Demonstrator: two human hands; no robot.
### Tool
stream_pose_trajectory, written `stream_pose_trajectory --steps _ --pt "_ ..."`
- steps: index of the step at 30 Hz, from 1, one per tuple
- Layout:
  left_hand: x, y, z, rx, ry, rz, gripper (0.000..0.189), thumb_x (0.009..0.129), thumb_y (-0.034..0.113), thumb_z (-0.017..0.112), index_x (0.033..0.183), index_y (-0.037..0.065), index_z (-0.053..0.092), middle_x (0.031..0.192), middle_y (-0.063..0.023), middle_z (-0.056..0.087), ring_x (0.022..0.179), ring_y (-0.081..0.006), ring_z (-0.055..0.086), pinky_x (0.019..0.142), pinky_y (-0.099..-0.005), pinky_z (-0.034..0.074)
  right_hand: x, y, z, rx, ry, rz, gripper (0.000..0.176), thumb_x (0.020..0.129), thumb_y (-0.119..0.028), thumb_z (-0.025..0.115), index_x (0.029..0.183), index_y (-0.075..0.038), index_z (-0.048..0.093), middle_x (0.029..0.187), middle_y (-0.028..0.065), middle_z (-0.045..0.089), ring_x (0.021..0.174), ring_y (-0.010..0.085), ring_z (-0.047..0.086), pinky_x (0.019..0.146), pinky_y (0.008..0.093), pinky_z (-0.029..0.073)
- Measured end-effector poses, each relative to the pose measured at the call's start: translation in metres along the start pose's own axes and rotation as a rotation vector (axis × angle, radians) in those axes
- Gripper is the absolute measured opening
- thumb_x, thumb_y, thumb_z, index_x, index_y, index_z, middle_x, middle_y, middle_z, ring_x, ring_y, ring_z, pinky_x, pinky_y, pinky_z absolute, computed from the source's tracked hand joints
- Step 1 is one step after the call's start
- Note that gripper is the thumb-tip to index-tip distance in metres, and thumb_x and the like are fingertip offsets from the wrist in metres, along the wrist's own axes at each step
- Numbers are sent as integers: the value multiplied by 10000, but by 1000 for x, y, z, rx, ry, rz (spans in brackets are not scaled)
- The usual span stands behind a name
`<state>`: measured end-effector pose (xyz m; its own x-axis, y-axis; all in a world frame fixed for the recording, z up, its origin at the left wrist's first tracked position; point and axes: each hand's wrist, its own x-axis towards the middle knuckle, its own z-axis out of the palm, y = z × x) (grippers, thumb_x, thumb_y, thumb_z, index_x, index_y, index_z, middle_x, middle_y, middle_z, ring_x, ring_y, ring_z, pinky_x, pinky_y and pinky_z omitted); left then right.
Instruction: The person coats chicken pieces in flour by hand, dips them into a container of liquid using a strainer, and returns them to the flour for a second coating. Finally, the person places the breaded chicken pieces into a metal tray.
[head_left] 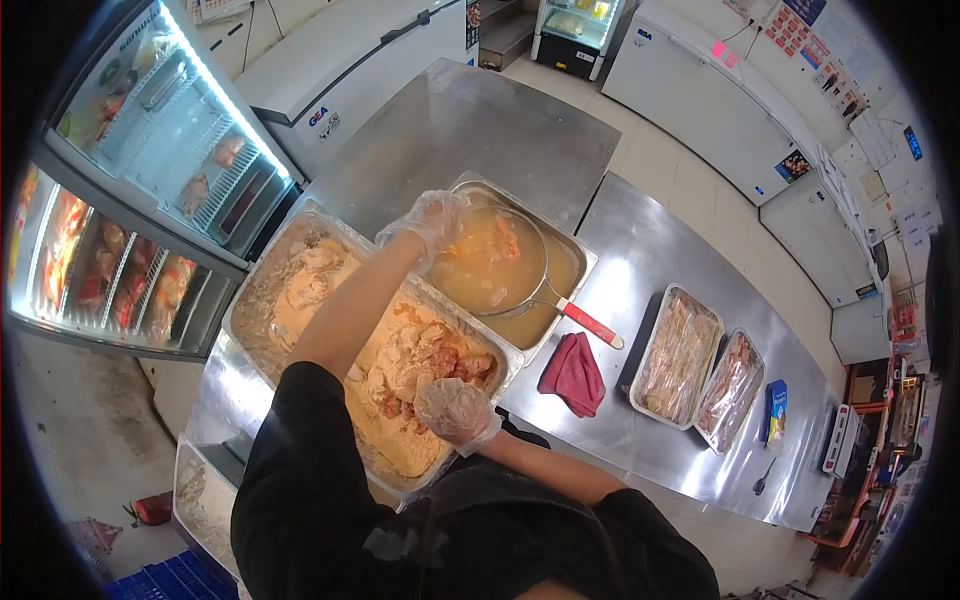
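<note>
My left hand (428, 229), in a clear plastic glove, is over the near left rim of a metal pan (583, 262) of cloudy liquid. Its fingers look curled, and whatever they hold is hidden. A round wire strainer with a red handle (592, 325) lies in that pan, with orange-pink pieces (507, 240) inside its hoop. My right hand (455, 412), also gloved, is low over the flour-filled metal pan (245, 335), beside flour-coated raw meat pieces (440, 357). The glove and the angle conceal its fingertips.
A folded red cloth (573, 374) lies right of the pans. Farther right are two plastic-wrapped trays, one larger (677, 355) and one smaller (731, 390), a blue packet (776, 412) and a scale (840, 440). A glass-door fridge (190, 120) stands at left, its door open beside the flour pan.
</note>
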<state>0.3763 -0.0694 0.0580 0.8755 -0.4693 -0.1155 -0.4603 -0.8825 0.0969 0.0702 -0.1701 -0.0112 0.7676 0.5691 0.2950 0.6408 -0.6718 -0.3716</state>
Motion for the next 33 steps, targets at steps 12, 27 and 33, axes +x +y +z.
stream_pose_trajectory --steps 12,27,33 --pt "-164 -88 40 -156 806 -351 238 822 168 564 1009 25 597 732 -156 625 709 -356 628 639 -441 505 21 -8 -29 233 -109 121 153 813 -243 599 907 -124 620 916 67 590 826 278 569 698 410 474" --pt "-283 -16 110 -850 254 -1004 407 866 196 551 1195 -44 528 986 -161 626 866 -222 609 809 -339 495 35 -4 -32 166 -118 -344 268 812 -195 635 1072 -130 659 1089 110 612 887 297 589 765 418 480" --pt "-315 22 36 -2208 609 -849 334 968 284 447 1154 29 555 1113 -71 604 973 -183 605 796 -323 514 87 -32 -53 188 -137 -112 375 840 -259 624 1163 -74 578 1111 155 581 1004 340 539 906 437 425"
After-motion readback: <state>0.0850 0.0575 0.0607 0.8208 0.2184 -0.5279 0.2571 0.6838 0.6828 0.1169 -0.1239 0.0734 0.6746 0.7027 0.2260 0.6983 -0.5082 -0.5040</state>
